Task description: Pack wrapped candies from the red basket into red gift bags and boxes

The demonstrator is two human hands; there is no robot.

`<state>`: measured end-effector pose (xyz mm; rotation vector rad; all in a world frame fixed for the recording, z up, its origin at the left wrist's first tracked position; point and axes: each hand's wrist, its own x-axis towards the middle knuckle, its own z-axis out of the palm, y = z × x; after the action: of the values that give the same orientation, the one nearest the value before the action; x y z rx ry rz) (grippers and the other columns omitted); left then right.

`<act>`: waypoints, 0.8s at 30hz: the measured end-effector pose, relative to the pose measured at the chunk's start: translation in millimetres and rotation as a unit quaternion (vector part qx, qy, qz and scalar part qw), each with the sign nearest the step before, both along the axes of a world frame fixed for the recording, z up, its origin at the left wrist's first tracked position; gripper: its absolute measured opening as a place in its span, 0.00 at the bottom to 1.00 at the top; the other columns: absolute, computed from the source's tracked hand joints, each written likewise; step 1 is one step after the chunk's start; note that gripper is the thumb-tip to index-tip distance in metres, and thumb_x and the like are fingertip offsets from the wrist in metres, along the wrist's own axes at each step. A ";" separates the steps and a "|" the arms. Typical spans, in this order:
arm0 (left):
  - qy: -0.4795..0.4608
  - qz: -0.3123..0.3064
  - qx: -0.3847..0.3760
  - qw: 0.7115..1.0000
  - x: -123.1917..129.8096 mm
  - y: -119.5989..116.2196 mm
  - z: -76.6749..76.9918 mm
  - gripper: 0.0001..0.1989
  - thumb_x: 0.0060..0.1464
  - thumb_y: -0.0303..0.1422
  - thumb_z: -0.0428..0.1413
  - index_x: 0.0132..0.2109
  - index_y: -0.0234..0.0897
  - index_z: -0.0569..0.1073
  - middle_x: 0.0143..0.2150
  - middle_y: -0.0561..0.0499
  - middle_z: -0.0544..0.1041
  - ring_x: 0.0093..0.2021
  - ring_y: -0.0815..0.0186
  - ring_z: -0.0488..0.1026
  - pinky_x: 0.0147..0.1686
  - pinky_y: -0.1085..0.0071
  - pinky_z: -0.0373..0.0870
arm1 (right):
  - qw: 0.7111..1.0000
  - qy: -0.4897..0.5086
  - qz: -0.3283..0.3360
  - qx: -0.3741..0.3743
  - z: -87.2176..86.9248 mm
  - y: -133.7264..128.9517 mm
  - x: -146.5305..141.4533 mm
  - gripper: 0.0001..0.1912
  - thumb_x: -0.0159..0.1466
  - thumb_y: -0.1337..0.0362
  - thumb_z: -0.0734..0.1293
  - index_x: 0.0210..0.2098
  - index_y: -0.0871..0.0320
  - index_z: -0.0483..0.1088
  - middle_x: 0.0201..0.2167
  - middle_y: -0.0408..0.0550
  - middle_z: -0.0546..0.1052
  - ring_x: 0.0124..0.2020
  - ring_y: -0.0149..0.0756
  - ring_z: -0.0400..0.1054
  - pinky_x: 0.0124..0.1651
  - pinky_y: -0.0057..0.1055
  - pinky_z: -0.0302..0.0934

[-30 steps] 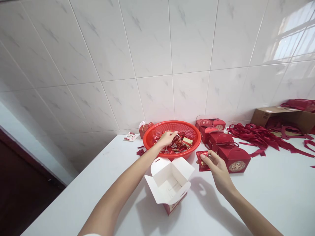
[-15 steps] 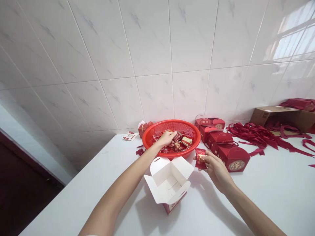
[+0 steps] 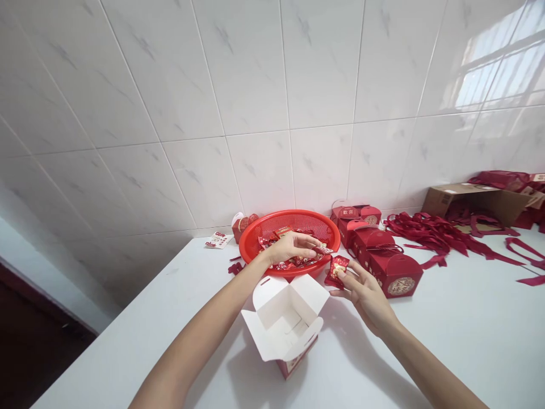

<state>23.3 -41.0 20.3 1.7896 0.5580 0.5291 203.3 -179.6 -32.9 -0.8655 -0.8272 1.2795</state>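
My left hand (image 3: 293, 248) is over the right part of a red plastic basket (image 3: 244, 250), its fingers pinching a small wrapped candy (image 3: 323, 250). Wrapped sweets (image 3: 298, 262) in red and gold lie inside the basket, partly covered by that hand. Just right of the basket's rim, my right hand (image 3: 361, 295) grips a red candy packet (image 3: 338, 269) with gold print between thumb and fingers. An open gift box (image 3: 283, 318), white inside and red outside, stands in front of the basket with its flaps spread. Its visible interior shows only white card.
Closed red gift boxes (image 3: 395, 272) stand in a row right of the basket. Dark red ribbons (image 3: 438, 236) lie beside a cardboard carton (image 3: 451, 193) at the right. A printed card (image 3: 218, 240) and a small red box (image 3: 239, 226) are at the left, against the tiled wall.
My left hand has risen from among the sweets and moved right with a candy, close to my right hand. My right hand has shifted slightly left, still gripping its packet. The view has shifted slightly.
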 end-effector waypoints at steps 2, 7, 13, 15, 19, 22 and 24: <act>0.006 0.004 -0.001 1.000 -0.5 -0.7 -0.4 0.20 0.44 0.33 0.68 0.46 0.34 0.81 0.47 0.42 0.81 0.44 0.59 0.77 0.40 0.68 0.72 | 1.000 0.004 0.007 -0.002 -1.7 0.5 -0.1 0.24 0.50 0.52 0.79 0.43 0.54 0.75 0.41 0.49 0.80 0.38 0.40 0.74 0.40 0.37 0.73; 0.012 -0.006 0.027 1.000 -0.2 1.4 -2.4 0.14 0.40 0.32 0.68 0.38 0.33 0.83 0.41 0.43 0.82 0.42 0.58 0.77 0.42 0.66 0.72 | 1.000 0.029 0.009 0.004 -4.2 1.8 1.9 0.19 0.53 0.53 0.77 0.40 0.55 0.75 0.44 0.50 0.80 0.40 0.42 0.77 0.43 0.41 0.73; 0.009 -0.043 0.043 0.998 3.9 1.6 -6.7 0.14 0.43 0.31 0.67 0.41 0.34 0.84 0.41 0.44 0.82 0.44 0.57 0.76 0.46 0.65 0.71 | 1.000 -0.011 0.026 0.001 -3.8 0.0 -4.4 0.25 0.52 0.52 0.78 0.46 0.55 0.74 0.45 0.52 0.80 0.45 0.44 0.76 0.46 0.38 0.71; 0.008 -0.058 0.052 0.997 5.9 -1.5 -6.2 0.13 0.44 0.30 0.67 0.41 0.35 0.84 0.42 0.43 0.82 0.45 0.57 0.76 0.46 0.65 0.71 | 1.000 -0.008 0.024 -0.005 -6.0 0.7 -6.8 0.26 0.52 0.53 0.79 0.46 0.55 0.74 0.44 0.52 0.81 0.44 0.43 0.76 0.45 0.36 0.71; 0.006 -0.072 0.064 0.995 7.0 -3.7 -3.0 0.12 0.48 0.29 0.63 0.42 0.36 0.84 0.46 0.43 0.82 0.48 0.57 0.76 0.47 0.65 0.72 | 1.000 0.002 0.001 -0.007 -9.1 4.1 -6.1 0.26 0.49 0.54 0.80 0.44 0.56 0.73 0.41 0.50 0.81 0.40 0.40 0.75 0.42 0.34 0.71; -0.001 -0.004 0.077 0.997 3.3 7.5 -0.1 0.16 0.50 0.28 0.59 0.47 0.34 0.81 0.46 0.43 0.82 0.48 0.58 0.77 0.49 0.64 0.72 | 1.000 0.008 -0.024 -0.005 -7.3 5.4 -2.1 0.27 0.46 0.55 0.81 0.41 0.57 0.73 0.39 0.48 0.80 0.35 0.36 0.74 0.36 0.32 0.71; 0.056 0.068 0.129 0.988 -1.4 21.5 1.3 0.18 0.52 0.28 0.55 0.50 0.31 0.79 0.46 0.42 0.82 0.48 0.58 0.77 0.49 0.64 0.73 | 0.999 0.012 -0.038 -0.003 -5.2 5.3 0.2 0.27 0.45 0.55 0.82 0.40 0.57 0.73 0.38 0.48 0.80 0.33 0.35 0.73 0.33 0.31 0.71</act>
<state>21.9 -19.5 21.6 2.0470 0.7189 0.6187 203.5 -174.3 -38.1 -0.8765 -0.7645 1.2255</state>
